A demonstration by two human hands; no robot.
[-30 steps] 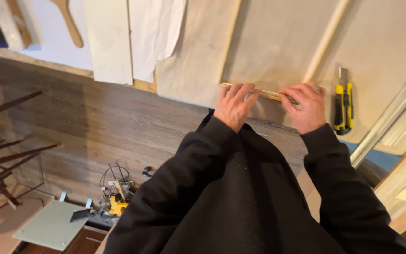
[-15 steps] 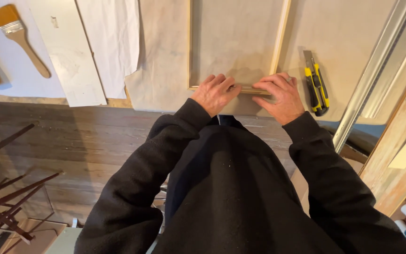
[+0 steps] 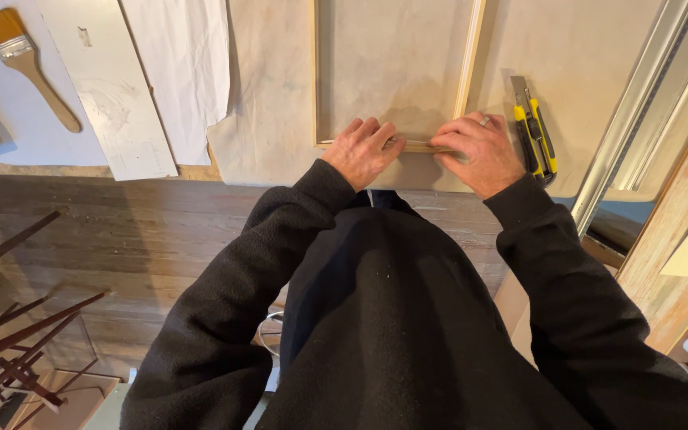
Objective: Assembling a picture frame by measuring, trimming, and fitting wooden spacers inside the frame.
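– What do the hands grip?
– Left hand (image 3: 366,150) and right hand (image 3: 478,150) press curled fingers on the near rail of a thin pale wooden frame (image 3: 318,80), lying on beige paper (image 3: 272,135).
– Nearby?
– A yellow-black utility knife (image 3: 533,127), just right.

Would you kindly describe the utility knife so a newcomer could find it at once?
Start at the thin wooden frame on the pale work surface. Just beyond the right hand lies the utility knife, the only yellow-and-black thing there, unlike the wooden-handled brush far left.
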